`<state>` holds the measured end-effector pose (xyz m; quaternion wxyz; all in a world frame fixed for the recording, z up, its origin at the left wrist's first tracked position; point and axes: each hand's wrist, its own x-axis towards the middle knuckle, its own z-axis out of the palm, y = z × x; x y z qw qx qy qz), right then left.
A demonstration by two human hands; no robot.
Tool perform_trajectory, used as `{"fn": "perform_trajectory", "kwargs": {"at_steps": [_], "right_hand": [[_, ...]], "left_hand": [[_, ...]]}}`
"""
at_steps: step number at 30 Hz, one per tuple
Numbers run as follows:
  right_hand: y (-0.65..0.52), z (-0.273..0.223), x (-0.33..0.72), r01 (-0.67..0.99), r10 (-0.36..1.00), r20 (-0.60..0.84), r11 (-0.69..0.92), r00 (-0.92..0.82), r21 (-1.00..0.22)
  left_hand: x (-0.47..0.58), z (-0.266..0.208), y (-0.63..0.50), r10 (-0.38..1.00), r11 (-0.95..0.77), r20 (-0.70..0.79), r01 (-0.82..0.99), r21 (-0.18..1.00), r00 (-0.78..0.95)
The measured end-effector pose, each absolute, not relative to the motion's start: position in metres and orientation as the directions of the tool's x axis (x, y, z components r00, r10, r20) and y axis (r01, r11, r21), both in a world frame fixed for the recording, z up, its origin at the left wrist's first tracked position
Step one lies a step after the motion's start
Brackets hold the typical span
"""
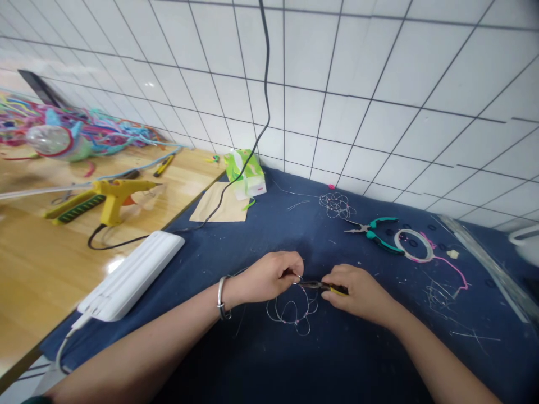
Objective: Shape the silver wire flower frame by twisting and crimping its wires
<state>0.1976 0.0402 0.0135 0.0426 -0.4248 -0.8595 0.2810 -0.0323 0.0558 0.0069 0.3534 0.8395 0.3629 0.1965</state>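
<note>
Held pliers (312, 285) — crosswise, nose leftward

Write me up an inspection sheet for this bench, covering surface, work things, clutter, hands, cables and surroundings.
Surface: dark blue cloth, wooden tabletop at left.
Work things: looped wire piece with small pink spots; yellow-handled pliers.
Clutter: teal-handled pliers, white ring, wire scraps, wire flower.
Hands: left hand pinches the looped wire piece; right hand grips the yellow-handled pliers.
Cables: black cable hangs before the wall; white cable meets a white oblong box.
Surroundings: tiled wall, yellow glue gun; other people: nothing seen.
</note>
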Motion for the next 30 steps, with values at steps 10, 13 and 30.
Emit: {"fn": "perform_trajectory", "kwargs": {"at_steps": [10, 13, 30], "right_hand": [[0.0395, 0.0082, 0.1988, 0.692, 0.751, -0.118, 0.52, -0.649, -0.501], [0.0395, 0.0075, 0.1992, 0.691, 0.75, -0.112, 0.527, -0.652, -0.494], [0.0351, 0.0063, 0.1971, 0.725, 0.79, -0.08, 0.511, -0.608, -0.462]], "left_hand": [[-0.0319, 0.0083, 0.0566, 0.763, -0.462, 0.075, 0.46, 0.758, 0.642], [-0.0321, 0.0087, 0.0568, 0.769, -0.457, 0.08, 0.458, 0.762, 0.634], [-0.0313, 0.0058, 0.0558, 0.794, -0.435, 0.074, 0.479, 0.762, 0.604]]}}
